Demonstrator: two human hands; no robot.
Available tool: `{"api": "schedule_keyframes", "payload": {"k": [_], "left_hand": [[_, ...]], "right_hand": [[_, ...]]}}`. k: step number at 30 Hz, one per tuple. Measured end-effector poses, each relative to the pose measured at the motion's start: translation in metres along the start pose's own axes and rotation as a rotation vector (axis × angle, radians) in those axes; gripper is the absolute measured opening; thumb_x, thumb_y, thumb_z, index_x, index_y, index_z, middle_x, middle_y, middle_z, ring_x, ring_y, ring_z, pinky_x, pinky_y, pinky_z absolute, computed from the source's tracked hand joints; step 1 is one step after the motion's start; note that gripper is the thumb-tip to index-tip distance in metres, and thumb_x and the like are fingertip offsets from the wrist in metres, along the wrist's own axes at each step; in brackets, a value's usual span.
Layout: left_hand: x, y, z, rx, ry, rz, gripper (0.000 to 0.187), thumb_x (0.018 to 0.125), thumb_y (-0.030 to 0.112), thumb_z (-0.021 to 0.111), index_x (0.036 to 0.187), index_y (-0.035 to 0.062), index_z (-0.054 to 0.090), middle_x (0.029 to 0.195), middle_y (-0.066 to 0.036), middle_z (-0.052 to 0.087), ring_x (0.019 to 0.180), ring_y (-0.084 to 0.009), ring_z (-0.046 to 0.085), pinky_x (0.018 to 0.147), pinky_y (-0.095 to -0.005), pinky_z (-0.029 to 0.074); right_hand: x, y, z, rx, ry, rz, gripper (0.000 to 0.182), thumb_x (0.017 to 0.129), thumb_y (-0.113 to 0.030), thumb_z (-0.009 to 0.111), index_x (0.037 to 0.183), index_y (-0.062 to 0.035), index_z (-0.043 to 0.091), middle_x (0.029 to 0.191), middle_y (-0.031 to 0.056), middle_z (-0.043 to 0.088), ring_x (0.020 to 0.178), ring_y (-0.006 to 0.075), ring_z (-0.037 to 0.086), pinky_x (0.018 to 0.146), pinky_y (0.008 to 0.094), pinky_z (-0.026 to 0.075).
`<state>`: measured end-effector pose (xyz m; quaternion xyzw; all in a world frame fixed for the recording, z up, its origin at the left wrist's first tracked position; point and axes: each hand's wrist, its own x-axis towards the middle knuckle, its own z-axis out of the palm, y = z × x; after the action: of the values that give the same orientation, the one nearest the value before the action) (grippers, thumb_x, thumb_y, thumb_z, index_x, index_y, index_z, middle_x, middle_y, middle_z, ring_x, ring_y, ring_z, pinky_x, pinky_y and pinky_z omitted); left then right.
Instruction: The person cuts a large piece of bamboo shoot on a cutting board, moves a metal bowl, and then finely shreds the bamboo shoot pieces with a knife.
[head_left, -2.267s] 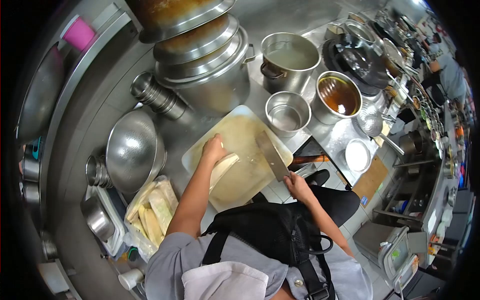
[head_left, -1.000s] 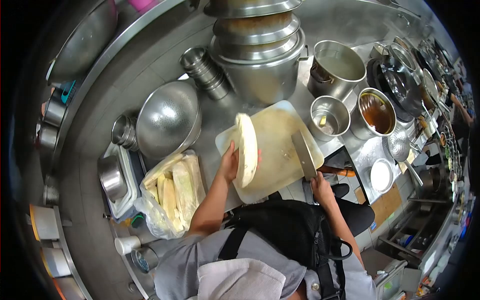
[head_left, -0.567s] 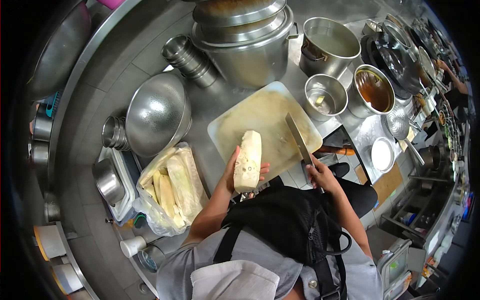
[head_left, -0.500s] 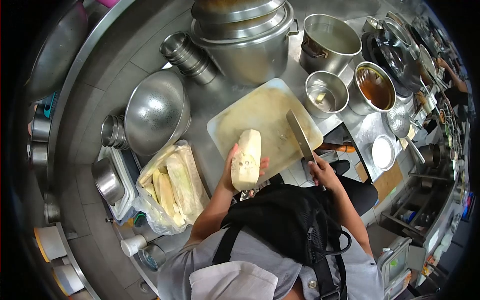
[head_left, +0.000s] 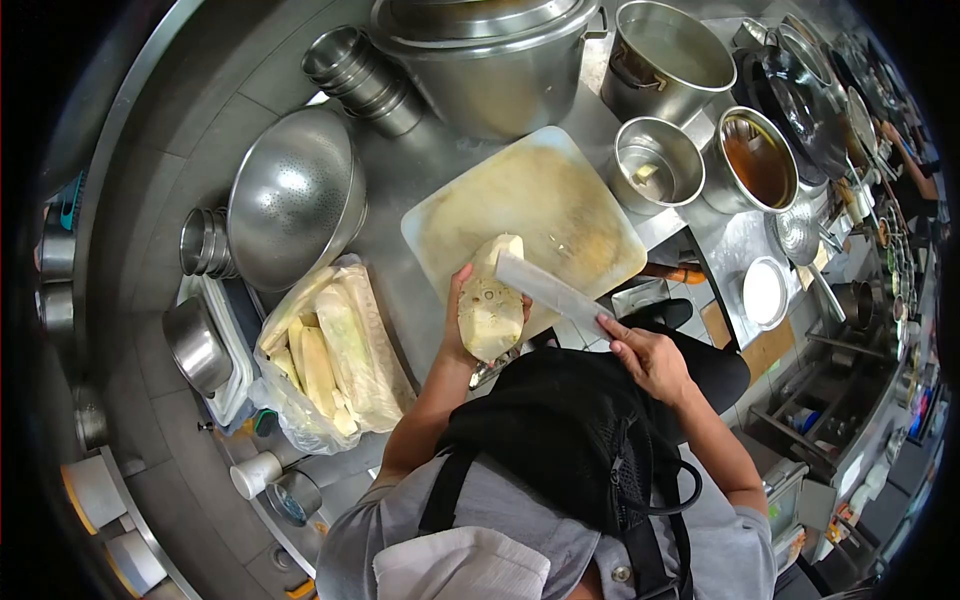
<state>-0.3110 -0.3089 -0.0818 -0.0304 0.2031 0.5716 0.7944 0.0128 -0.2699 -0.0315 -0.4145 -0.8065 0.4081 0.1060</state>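
A peeled, pale vegetable (head_left: pixel 490 305) with small pits is held upright in my left hand (head_left: pixel 462 318), over the near edge of the stained cutting board (head_left: pixel 540 200). My right hand (head_left: pixel 650 362) grips the handle of a broad knife (head_left: pixel 555 290). The blade points left and its tip end lies at the vegetable's upper right side; whether it touches cannot be made out. Left of my left hand, a plastic bag (head_left: pixel 375 350) holds several pale peeled pieces (head_left: pixel 318 370).
A perforated colander (head_left: pixel 295 200) and stacked metal cups (head_left: pixel 365 80) stand left of the board. Behind it is a large lidded pot (head_left: pixel 490 85). A small pot (head_left: pixel 658 165) and a pot of brown liquid (head_left: pixel 755 160) stand right. At far right, part of another person's arm (head_left: pixel 915 165) shows.
My right hand has turned the knife and brought its blade leftward from over the board's right side to the vegetable. The vegetable is turned slightly in my left hand. The view has shifted a little.
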Motion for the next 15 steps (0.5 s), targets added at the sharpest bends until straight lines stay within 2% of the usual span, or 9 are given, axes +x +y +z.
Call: {"api": "schedule_keyframes", "payload": {"k": [1,3,6,9,13,15], "left_hand": [[-0.001,-0.002,0.005,-0.005,0.005,-0.006,0.074,0.099,0.061,0.046,0.136,-0.0021,0.055,0.113,-0.023,0.066,0.102,-0.0326,0.069,0.085,-0.0462,0.061],[0.001,-0.005,0.019,0.027,0.292,0.119,0.069,0.099,0.06,0.047,0.132,0.0006,0.059,0.109,-0.02,0.07,0.096,-0.031,0.071,0.079,-0.0446,0.063],[0.001,-0.005,0.024,0.049,0.335,0.048,0.066,0.099,0.059,0.047,0.133,0.0042,0.06,0.113,-0.018,0.07,0.093,-0.0309,0.073,0.073,-0.0454,0.064],[0.0,0.0,0.008,0.024,0.228,0.045,0.065,0.099,0.059,0.046,0.134,0.0057,0.06,0.114,-0.019,0.07,0.09,-0.0338,0.073,0.073,-0.0465,0.064],[-0.003,-0.007,0.02,0.025,0.282,0.063,0.066,0.1,0.059,0.045,0.135,0.0051,0.059,0.113,-0.021,0.07,0.09,-0.0354,0.073,0.072,-0.0459,0.064],[-0.006,-0.01,0.012,0.069,0.108,0.086,0.07,0.1,0.061,0.046,0.136,0.0031,0.056,0.114,-0.017,0.069,0.095,-0.0324,0.072,0.081,-0.0449,0.062]], "right_hand": [[-0.004,-0.004,-0.002,-0.082,-0.047,-0.037,0.044,0.104,-0.035,0.057,0.147,-0.0259,0.056,0.085,0.0134,0.067,0.075,0.0384,0.066,0.07,0.0445,0.054],[-0.009,-0.011,-0.005,-0.13,-0.077,-0.021,0.043,0.104,-0.037,0.056,0.146,-0.0289,0.057,0.083,0.0126,0.065,0.073,0.0358,0.067,0.066,0.045,0.054],[-0.01,-0.015,-0.008,-0.185,-0.125,-0.026,0.043,0.104,-0.038,0.055,0.146,-0.0296,0.057,0.083,0.0123,0.065,0.072,0.0363,0.066,0.066,0.0458,0.054],[-0.003,-0.017,-0.009,-0.188,-0.134,-0.017,0.043,0.105,-0.039,0.054,0.146,-0.0299,0.057,0.084,0.0122,0.065,0.073,0.0365,0.067,0.065,0.0462,0.054],[0.016,-0.014,-0.001,-0.182,-0.12,-0.015,0.043,0.105,-0.039,0.053,0.148,-0.03,0.055,0.084,0.0133,0.065,0.075,0.0374,0.067,0.069,0.0477,0.054],[0.028,-0.012,0.006,-0.175,-0.126,-0.006,0.044,0.105,-0.039,0.052,0.148,-0.0299,0.054,0.083,0.0137,0.065,0.076,0.038,0.067,0.07,0.0484,0.054]]}}
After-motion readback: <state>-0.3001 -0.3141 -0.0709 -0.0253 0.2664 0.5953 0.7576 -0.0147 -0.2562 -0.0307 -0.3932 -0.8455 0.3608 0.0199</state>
